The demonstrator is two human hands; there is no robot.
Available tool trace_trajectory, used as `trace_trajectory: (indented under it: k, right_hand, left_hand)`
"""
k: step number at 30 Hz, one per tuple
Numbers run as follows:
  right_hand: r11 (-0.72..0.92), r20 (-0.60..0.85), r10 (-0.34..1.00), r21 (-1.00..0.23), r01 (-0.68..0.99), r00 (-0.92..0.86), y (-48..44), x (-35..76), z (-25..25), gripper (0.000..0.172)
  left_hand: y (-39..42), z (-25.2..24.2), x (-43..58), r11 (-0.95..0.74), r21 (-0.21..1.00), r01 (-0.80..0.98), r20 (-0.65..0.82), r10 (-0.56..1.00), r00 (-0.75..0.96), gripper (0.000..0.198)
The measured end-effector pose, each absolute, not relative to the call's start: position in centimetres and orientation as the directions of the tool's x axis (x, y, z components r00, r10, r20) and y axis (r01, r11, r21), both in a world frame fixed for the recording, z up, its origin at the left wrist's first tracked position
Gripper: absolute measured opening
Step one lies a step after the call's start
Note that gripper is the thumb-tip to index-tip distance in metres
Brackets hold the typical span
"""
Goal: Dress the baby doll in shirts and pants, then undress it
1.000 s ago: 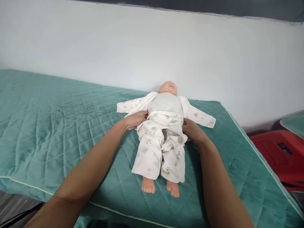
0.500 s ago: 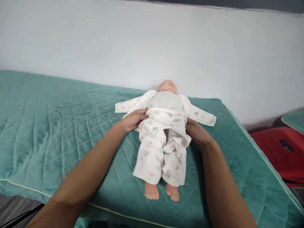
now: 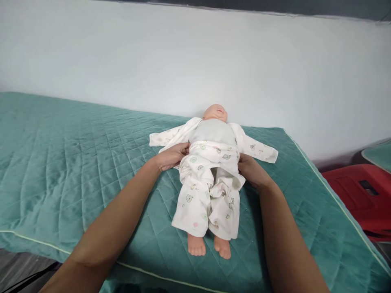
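A baby doll (image 3: pixel 214 132) lies on its back, head toward the wall and bare feet toward me. It wears a white printed jacket (image 3: pixel 259 150), spread open with both sleeves stretched out, over a grey torso. White printed trousers (image 3: pixel 191 199) cover its legs up to the waist. My left hand (image 3: pixel 173 156) is at the left side of the waistband, fingers closed on the trousers' edge. On the right side of the waist is my right hand (image 3: pixel 251 169), its fingertips hidden behind the trousers' cloth, so its grip does not show fully.
Beneath the doll is a green quilted bed cover (image 3: pixel 91 175) with pale piping along its edges. A white wall (image 3: pixel 183 57) rises behind. A red plastic chair (image 3: pixel 360 195) stands beyond the bed's right edge.
Almost nothing differs. My hands stay at the two sides of the waistband, and the view has shifted very slightly.
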State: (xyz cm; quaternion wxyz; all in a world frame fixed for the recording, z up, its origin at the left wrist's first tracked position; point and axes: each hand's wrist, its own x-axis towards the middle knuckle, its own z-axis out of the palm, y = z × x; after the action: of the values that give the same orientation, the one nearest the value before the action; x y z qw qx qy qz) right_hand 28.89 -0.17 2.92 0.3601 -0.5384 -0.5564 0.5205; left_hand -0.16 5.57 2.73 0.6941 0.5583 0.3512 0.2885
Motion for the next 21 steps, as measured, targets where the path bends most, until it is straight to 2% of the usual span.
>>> trace_trajectory:
  k: [8, 13, 21]
  right_hand:
    - [-0.118, -0.146, 0.981, -0.973, 0.198, -0.132, -0.1, 28.5, 2.6, 0.03]
    - [-0.143, -0.156, 0.985, -0.974, 0.177, -0.067, 0.2, 28.2, 2.2, 0.035]
    - [-0.104, -0.09, 0.994, -0.933, 0.344, 0.056, 1.0, 28.3, 1.5, 0.029]
  left_hand:
    - [5.1, 3.3, 0.4, 0.17, 0.984, 0.057, -0.172, 0.812, 0.558, 0.05]
    - [5.4, 2.6, 0.8, 0.178, 0.983, 0.036, -0.174, 0.867, 0.466, 0.045]
    - [6.1, 1.6, 1.5, 0.137, 0.988, 0.068, -0.152, 0.92, 0.361, 0.042]
